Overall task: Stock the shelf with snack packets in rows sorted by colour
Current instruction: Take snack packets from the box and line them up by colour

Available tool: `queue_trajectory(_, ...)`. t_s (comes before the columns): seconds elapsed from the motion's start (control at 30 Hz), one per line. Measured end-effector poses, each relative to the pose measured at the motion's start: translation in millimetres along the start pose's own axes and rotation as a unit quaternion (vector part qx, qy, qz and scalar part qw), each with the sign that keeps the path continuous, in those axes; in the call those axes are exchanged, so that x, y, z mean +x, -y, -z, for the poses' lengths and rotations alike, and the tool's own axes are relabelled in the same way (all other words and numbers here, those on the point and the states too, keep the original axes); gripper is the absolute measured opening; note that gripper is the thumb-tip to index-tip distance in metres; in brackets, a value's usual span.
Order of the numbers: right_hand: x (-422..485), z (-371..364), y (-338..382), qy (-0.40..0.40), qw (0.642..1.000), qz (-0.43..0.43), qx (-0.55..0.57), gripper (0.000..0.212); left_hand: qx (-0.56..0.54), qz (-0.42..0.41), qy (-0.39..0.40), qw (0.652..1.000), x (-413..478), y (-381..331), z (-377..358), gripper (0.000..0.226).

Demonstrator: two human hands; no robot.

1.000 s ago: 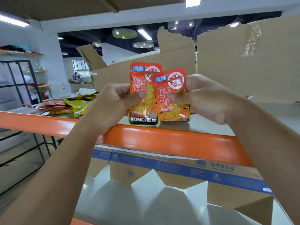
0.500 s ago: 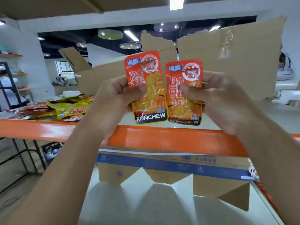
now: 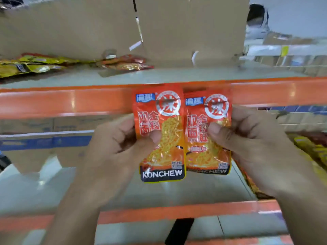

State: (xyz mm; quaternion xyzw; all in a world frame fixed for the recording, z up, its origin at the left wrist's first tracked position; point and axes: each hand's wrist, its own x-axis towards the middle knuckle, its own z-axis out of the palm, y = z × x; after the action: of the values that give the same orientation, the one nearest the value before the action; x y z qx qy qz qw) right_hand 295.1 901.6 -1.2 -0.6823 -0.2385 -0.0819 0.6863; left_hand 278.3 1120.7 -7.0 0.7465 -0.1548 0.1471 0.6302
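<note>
As both hands hover in front of the rack, each one pinches a red snack packet upright, and the pair sit side by side with their edges touching. The left hand (image 3: 113, 147) has its fingers (image 3: 122, 131) curled behind the left packet (image 3: 168, 156), thumb pressed on the front. The right hand (image 3: 253, 144) grips the right packet (image 3: 203, 156) the same way, fingers (image 3: 247, 121) wrapped round its right edge. Both printed fronts face the camera, tops level with the orange beam (image 3: 70, 101) of the upper shelf (image 3: 177, 75). Up on that shelf, yellow packets (image 3: 26, 66) lie in a heap at the left, loose red packets (image 3: 127, 63) near them, with a cardboard box (image 3: 88, 27) behind. Down on the lower shelf (image 3: 53, 188), a mixed pile (image 3: 315, 152) of yellow and red lies at the right end.
</note>
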Motion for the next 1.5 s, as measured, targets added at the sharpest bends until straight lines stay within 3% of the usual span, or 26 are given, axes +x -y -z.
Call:
queue_trajectory(0.13, -39.4, 38.4, -8.4, -0.036, 0.998, -0.030, 0.045, 0.018, -0.053, 0.031, 0.019, 0.998, -20.7, 16.4, -51.0, 0.018)
queue_trajectory(0.3, -76.5, 99.4, -40.9, -0.108, 0.986, -0.104, 0.079, 0.017, -0.061, 0.077, 0.060, 0.993, -30.1, 31.6, -121.8, 0.016)
queue_trajectory(0.53, -128.4, 194.3, -58.8, -0.136, 0.964, -0.201, 0.105, 0.032, -0.033, 0.142, 0.091, 0.985, -44.2, 41.2, -232.6, 0.018)
queue_trajectory(0.77, -167.0, 272.9, -63.5, -0.151, 0.953, -0.253, 0.077, 0.023, -0.021, 0.158, 0.114, 0.981, -56.2, 44.9, -323.1, 0.020)
queue_trajectory(1.0, -178.6, 328.8, -77.1, -0.212, 0.941, -0.260, 0.045, 0.022, -0.053, 0.208, 0.132, 0.968, -42.0, 61.2, -391.5, 0.028)
queue_trajectory(1.17, -177.0, 377.7, -95.1, -0.235, 0.932, -0.273, 0.029, 0.022, -0.050, 0.227, 0.138, 0.963, -17.0, 79.0, -445.4, 0.068)
queue_trajectory(1.3, -164.2, 425.2, -114.5, -0.227, 0.925, -0.300, 0.048, 0.020, -0.061, 0.217, 0.148, 0.963, 9.7, 89.5, -492.6, 0.022)
queue_trajectory(1.5, -125.8, 489.2, -138.1, -0.211, 0.924, -0.318, -0.007, 0.023, -0.072, 0.219, 0.133, 0.964, 57.6, 101.8, -548.9, 0.024)
